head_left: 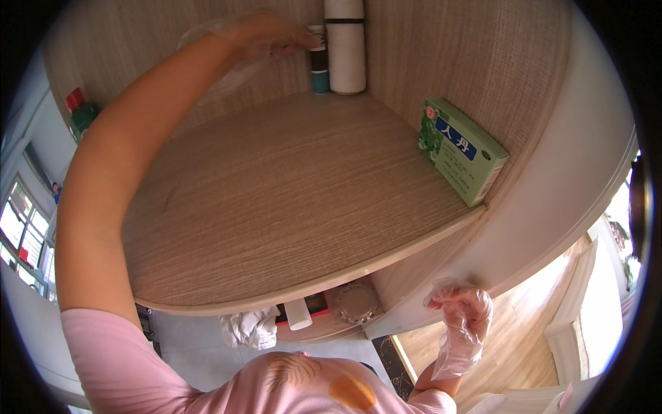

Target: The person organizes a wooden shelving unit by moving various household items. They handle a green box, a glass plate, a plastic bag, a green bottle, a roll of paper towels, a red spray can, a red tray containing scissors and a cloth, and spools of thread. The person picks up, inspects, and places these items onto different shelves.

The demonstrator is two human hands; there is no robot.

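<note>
My left hand (272, 34), in a clear plastic glove, reaches across to the back corner of a wood-grain shelf (289, 186). Its fingers close on the upper part of a slim cylindrical container (319, 77), banded white, black and blue, whose base rests on the shelf. Right beside that container stands a tall white cylinder (347, 58) with a dark band. Low on the right, my gloved right hand (467, 307) hangs outside the shelf's front edge with its fingers curled in and nothing visible in them.
A green box (462, 152) stands against the right side panel. On the left, a green bottle with a red cap (81, 114) shows partly behind my arm. Below the shelf are a crumpled white cloth (249, 328), a white cylinder (298, 314) and a round glass dish (355, 303).
</note>
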